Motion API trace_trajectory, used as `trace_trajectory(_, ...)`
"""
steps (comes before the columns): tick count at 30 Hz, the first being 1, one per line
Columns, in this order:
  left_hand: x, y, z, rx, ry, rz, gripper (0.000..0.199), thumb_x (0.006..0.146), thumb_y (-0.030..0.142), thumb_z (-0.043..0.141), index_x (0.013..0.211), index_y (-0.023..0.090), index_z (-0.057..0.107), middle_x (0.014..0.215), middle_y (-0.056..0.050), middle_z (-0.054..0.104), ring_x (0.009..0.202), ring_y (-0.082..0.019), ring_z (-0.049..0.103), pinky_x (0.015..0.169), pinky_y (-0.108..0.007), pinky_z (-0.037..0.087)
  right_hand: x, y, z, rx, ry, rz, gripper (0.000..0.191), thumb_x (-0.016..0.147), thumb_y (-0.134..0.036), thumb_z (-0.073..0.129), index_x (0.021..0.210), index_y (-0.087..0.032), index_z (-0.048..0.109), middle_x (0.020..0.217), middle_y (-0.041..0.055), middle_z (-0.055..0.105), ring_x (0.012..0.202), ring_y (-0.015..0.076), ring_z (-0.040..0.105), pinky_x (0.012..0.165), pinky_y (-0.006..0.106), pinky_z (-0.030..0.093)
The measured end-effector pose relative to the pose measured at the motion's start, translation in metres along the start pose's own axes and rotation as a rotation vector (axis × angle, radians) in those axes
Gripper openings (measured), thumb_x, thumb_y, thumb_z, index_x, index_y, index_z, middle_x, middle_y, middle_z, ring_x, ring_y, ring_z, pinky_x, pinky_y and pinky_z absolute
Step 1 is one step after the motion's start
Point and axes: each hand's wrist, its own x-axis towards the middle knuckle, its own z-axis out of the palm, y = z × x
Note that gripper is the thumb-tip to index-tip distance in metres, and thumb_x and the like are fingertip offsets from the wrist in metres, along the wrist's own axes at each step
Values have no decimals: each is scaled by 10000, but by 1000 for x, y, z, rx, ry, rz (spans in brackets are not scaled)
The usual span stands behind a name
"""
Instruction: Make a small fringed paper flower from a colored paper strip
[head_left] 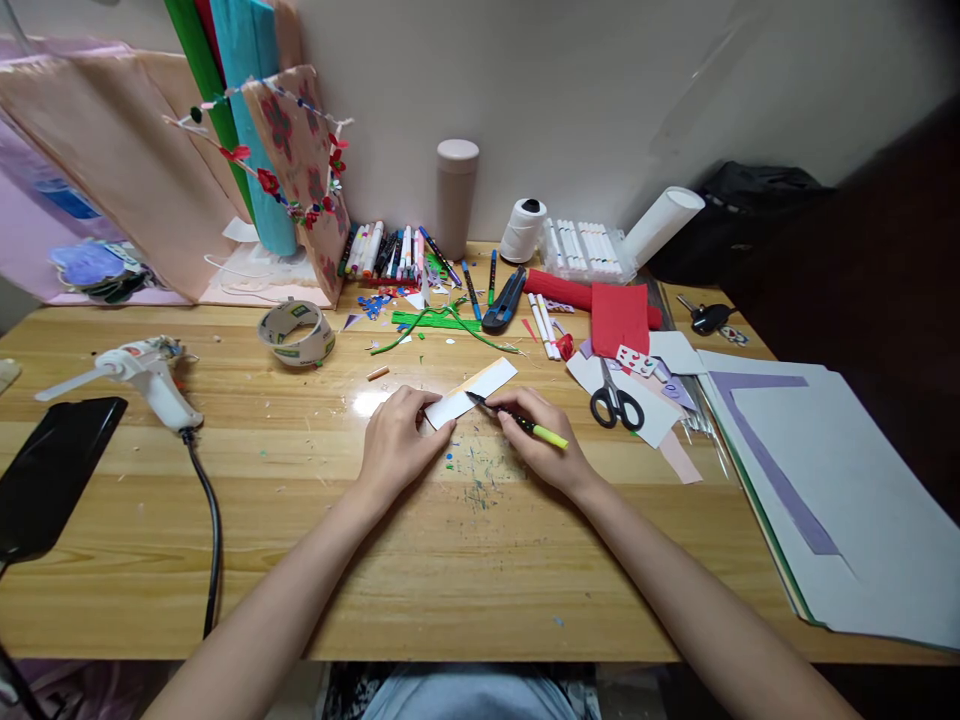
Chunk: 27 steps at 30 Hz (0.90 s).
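Note:
A narrow white paper strip (491, 384) with a yellowish upper edge lies slanted on the table in front of me. My left hand (401, 435) grips its lower left end between thumb and fingers. In my right hand (546, 437) is a marker pen (525, 422) with a black barrel and a yellow-green end. Its dark tip meets the strip near the middle, as far as I can tell. Blue and green ink specks mark the wood just below the strip.
Scissors (616, 406) lie on paper scraps to the right, near a paper stack (885, 470). A box cutter (506, 300), tape roll (296, 333) and markers (382, 250) sit farther back. Left are a glue gun (154, 378) with its cord and a black phone (56, 480).

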Motion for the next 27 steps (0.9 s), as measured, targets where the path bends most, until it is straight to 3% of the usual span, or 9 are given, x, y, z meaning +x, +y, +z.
trace_trajectory(5, 0, 0, -1, 12, -11, 3, 265, 746, 333, 614, 983, 215, 638, 860, -25, 617, 761, -175, 557, 669, -286, 415, 2, 4, -4, -7, 100, 52, 166, 848, -210, 508, 965, -205, 625, 940, 59, 652, 898, 206, 609, 792, 341, 471)
trace_trajectory(9, 0, 0, 0, 5, -4, -6, 275, 745, 336, 615, 991, 215, 634, 870, -27, 616, 763, -176, 558, 664, -283, 419, 3, 6, -5, 49, -7, 61, 163, 851, -219, 510, 963, -207, 629, 931, 54, 666, 891, 203, 621, 796, 340, 475)
trace_trajectory(14, 0, 0, -1, 10, -14, -4, 276, 740, 338, 621, 988, 220, 638, 877, -25, 618, 770, -178, 559, 685, -293, 421, 4, 12, -6, 83, 137, 128, 170, 861, -244, 501, 980, -195, 612, 967, 70, 664, 892, 204, 631, 789, 346, 489)
trace_trajectory(19, 0, 1, -1, 5, -11, -5, 273, 743, 335, 615, 984, 210, 638, 874, -30, 617, 769, -180, 560, 657, -285, 419, 6, 12, -7, 128, 22, 121, 175, 862, -261, 507, 976, -192, 620, 915, 60, 671, 850, 193, 640, 754, 328, 498)
trace_trajectory(23, 0, 1, -2, 6, -17, -5, 272, 741, 340, 614, 985, 221, 641, 872, -29, 617, 780, -184, 559, 667, -288, 419, 8, 13, -10, 88, 163, 139, 181, 858, -269, 512, 974, -182, 620, 908, 62, 673, 847, 193, 640, 776, 338, 490)
trace_trajectory(27, 0, 1, -2, 3, -17, -9, 271, 744, 341, 610, 984, 221, 642, 870, -31, 618, 772, -183, 560, 657, -284, 419, 8, 14, -11, 142, 55, 121, 187, 861, -283, 510, 976, -183, 619, 885, 56, 679, 819, 186, 646, 746, 322, 499)
